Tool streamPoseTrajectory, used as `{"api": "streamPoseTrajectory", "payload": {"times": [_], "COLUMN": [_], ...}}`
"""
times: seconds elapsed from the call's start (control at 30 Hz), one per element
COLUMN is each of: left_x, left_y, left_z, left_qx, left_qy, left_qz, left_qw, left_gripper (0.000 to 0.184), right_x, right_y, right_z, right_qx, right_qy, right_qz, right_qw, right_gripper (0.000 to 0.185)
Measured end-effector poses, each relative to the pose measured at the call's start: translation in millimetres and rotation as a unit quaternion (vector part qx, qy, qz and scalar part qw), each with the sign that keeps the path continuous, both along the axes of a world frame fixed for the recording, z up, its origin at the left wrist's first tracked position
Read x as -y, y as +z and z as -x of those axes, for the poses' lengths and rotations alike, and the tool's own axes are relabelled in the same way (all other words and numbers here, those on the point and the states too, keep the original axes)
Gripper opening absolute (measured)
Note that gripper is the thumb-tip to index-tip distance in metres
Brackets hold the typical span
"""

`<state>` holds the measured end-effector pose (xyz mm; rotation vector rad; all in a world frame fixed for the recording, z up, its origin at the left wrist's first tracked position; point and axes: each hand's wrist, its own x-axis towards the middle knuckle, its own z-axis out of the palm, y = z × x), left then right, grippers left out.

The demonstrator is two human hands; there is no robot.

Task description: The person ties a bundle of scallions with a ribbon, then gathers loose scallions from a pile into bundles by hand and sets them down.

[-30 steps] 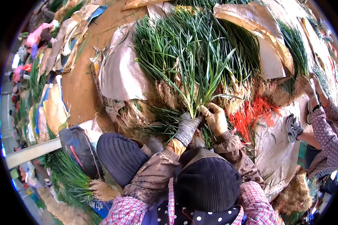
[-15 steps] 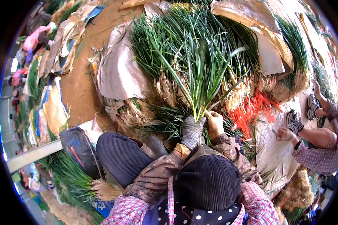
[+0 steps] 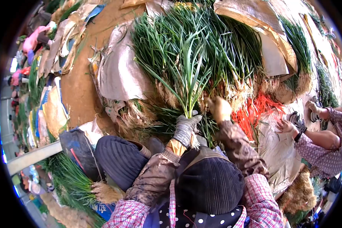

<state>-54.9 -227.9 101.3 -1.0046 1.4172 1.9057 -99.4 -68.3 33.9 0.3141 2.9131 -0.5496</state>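
My left hand (image 3: 186, 127), in a grey knitted glove, is closed around the pale stems of a small bunch of leek-like plants (image 3: 189, 91). Their long flat green leaves fan upward, and whitish roots hang below the fist. In a yellowish glove, my right hand (image 3: 219, 109) reaches forward to the root ends of a large heap of the same plants (image 3: 216, 49). Its fingertips are blurred against the roots, so I cannot see whether they grip anything. Red-orange strips (image 3: 256, 112) lie just right of it.
Another person's hand (image 3: 287, 127) is at the right, over a pale plastic sheet (image 3: 275, 155). A whitish sack (image 3: 127, 68) lies left of the heap, and a tan sheet (image 3: 260, 26) covers its far right. More plants (image 3: 74, 178) lie at lower left.
My right hand has left the bunch and moved forward and right to the heap's roots. My left hand has shifted slightly left with the bunch. The other person's hands have moved.
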Motion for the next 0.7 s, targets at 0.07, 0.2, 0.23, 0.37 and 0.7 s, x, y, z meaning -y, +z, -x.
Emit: {"api": "streamPoseTrajectory", "payload": {"times": [0.07,0.2,0.23,0.37,0.7], "left_x": [4,0,1,-2,-8], "left_y": [-14,-10,-10,-2,8], "left_z": [-5,2,1,3,-1], "left_qx": [-0.027,-0.027,-0.033,0.030,-0.061], "left_qy": [-0.001,-0.090,-0.128,-0.161,0.039], "left_qz": [-0.034,0.090,0.122,0.078,-0.182], "left_qw": [0.999,0.992,0.984,0.983,0.981], "left_gripper": [0.023,0.022,0.026,0.027,0.015], "right_x": [4,17,19,3,-31], "right_y": [2,48,50,51,58], "right_z": [38,30,12,-24,-32], "right_qx": [0.041,0.151,0.115,-0.048,-0.179], "right_qy": [-0.047,-0.076,-0.049,0.054,0.054], "right_qz": [0.015,0.161,0.189,0.142,0.017], "right_qw": [0.998,0.972,0.974,0.987,0.982], "right_gripper": [0.044,0.034,0.032,0.031,0.017]}}
